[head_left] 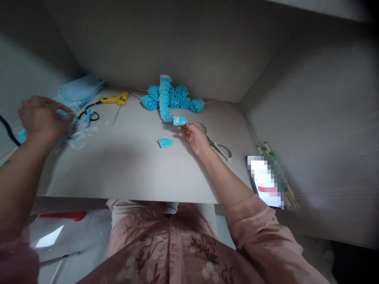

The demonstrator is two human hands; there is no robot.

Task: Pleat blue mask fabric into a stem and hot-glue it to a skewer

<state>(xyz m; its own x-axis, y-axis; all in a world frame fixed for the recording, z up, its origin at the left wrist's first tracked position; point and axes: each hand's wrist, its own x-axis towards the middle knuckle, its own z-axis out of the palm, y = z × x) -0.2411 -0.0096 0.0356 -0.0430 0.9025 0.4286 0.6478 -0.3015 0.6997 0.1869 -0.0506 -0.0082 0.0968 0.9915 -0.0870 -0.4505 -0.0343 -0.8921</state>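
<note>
My right hand (194,137) pinches the edge of a small blue petal-shaped fabric piece (179,120), its other fingers loosely spread below. This piece lies at the near end of a long overlapping row of similar blue pieces (164,96). One loose blue piece (165,142) rests on the table left of that hand. Over on the left, my left hand (45,118) hovers at a heap of white and pale-blue scraps (77,136), thumb and forefinger curved with a gap between them. Scissors (219,148) lie beside my right wrist.
Blue fabric roses (181,93) on sticks lie at the back. A yellow glue gun (115,99) with a black cord and a stack of blue fabric sheets (79,90) sit back left. A lit tablet or phone (263,177) and thin sticks (291,195) are at the right edge.
</note>
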